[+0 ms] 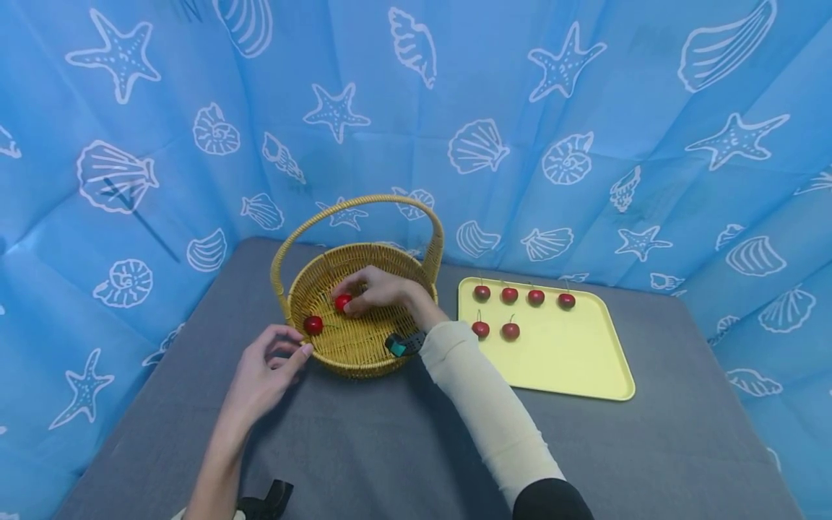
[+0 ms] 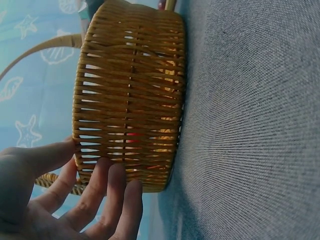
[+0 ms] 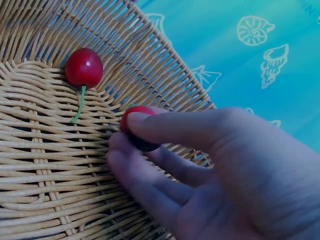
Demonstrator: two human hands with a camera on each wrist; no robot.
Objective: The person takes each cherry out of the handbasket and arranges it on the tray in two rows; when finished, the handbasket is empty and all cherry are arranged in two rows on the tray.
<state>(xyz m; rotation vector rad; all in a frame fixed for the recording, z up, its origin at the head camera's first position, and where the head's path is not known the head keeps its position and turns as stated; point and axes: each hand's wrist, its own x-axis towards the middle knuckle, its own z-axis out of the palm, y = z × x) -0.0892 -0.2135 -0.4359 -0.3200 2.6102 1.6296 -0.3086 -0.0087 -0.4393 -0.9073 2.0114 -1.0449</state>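
Note:
Inside the wicker basket (image 1: 364, 370), my right hand (image 1: 380, 289) pinches a red cherry (image 1: 343, 303) between thumb and fingers. The right wrist view shows this held cherry (image 3: 140, 112) partly covered by the thumb, near the woven bottom and side wall. A second cherry (image 1: 313, 325) with a green stem lies in the basket on the left, apart from the right hand. At the basket's left front rim, my left hand (image 1: 269, 368) holds on with thumb and fingertips. The left wrist view has its fingers (image 2: 117, 185) against the outer wicker wall.
Right of the basket lies a yellow tray (image 1: 559, 361) with several cherries in two rows. The basket's tall handle (image 1: 364, 198) arches over it. Grey cloth (image 1: 364, 448) covers the table, and a blue shell-print curtain (image 1: 390, 108) hangs behind and at the sides.

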